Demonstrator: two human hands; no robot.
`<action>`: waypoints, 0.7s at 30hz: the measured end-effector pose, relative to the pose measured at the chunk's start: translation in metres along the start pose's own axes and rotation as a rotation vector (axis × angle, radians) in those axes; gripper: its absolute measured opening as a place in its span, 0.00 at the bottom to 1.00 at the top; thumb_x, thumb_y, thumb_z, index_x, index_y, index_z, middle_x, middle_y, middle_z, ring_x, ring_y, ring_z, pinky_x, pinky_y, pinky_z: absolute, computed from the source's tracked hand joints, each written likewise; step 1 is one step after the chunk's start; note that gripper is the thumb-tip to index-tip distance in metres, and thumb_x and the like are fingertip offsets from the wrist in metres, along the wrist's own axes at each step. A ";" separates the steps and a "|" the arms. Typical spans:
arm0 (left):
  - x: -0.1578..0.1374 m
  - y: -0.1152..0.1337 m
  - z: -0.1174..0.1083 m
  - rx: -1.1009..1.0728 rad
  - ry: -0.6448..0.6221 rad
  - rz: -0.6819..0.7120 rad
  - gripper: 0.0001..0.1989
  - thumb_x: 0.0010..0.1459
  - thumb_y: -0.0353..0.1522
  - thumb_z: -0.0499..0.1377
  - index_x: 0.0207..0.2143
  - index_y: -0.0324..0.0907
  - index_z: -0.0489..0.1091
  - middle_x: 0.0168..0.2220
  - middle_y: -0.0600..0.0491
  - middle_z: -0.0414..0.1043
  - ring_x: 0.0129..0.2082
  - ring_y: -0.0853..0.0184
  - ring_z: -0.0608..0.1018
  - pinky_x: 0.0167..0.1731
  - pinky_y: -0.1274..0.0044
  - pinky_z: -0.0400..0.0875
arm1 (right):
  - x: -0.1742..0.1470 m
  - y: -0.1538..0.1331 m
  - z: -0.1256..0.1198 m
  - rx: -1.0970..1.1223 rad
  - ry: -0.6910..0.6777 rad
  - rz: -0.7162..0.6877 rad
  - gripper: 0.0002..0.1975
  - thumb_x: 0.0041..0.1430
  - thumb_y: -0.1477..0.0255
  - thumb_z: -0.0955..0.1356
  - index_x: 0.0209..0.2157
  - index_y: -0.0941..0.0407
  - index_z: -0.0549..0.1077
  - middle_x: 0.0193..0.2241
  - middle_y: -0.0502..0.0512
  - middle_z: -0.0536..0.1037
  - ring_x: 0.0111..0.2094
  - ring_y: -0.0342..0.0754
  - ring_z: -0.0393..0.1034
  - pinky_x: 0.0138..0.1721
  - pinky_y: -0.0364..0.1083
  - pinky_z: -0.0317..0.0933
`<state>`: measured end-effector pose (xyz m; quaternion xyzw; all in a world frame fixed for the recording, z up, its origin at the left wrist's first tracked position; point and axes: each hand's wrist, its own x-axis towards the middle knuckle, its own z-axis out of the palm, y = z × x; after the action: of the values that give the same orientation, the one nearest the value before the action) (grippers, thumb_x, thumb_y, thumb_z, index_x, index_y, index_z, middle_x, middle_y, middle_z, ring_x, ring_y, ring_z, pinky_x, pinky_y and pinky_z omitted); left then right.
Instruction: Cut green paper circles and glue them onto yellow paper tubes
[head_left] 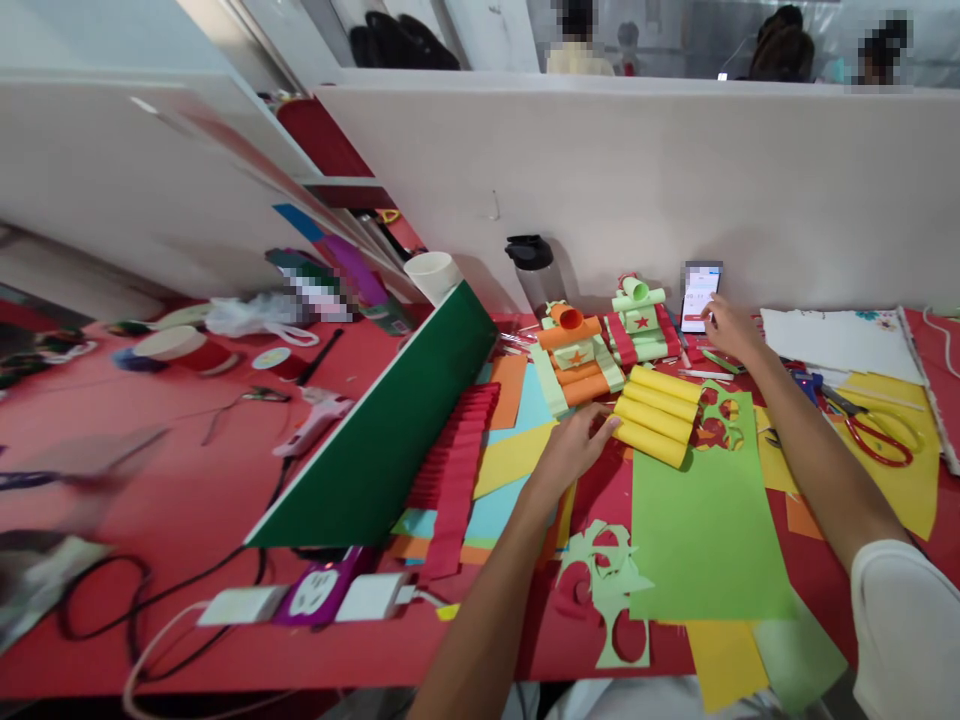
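My left hand [576, 442] pinches the left end of several yellow paper rolls [657, 415], joined side by side in a row. My right hand [731, 328] reaches to a phone [701, 298] propped upright against the white partition, one finger extended at its lit screen. Behind the yellow rolls stands an orange paper tank [576, 352] with a star on its front. Just right of it is a similar light green paper tank [640, 318] with red strips and a red star. A green paper sheet [709, 540] lies under the rolls' near edge.
A dark green board [375, 440] leans at the left beside red fringed paper [454, 490]. Red-handled scissors [877, 440] lie at the right. A bottle [536, 272] stands by the partition. A pink glue gun [311, 418], cables and a purple power strip [322, 590] lie left.
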<state>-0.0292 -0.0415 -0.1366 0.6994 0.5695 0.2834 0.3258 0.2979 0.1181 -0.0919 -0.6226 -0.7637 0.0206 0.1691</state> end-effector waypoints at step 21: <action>0.039 -0.059 -0.061 -0.077 0.324 -0.223 0.19 0.61 0.45 0.63 0.47 0.42 0.70 0.41 0.48 0.78 0.32 0.65 0.77 0.31 0.77 0.72 | -0.121 -0.103 -0.046 0.198 -0.256 -0.231 0.08 0.69 0.67 0.67 0.42 0.50 0.80 0.43 0.56 0.85 0.42 0.56 0.77 0.44 0.50 0.65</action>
<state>-0.1047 0.0132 -0.1431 0.5643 0.6773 0.3759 0.2857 0.2338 -0.0291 -0.0513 -0.5035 -0.8397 0.1550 0.1321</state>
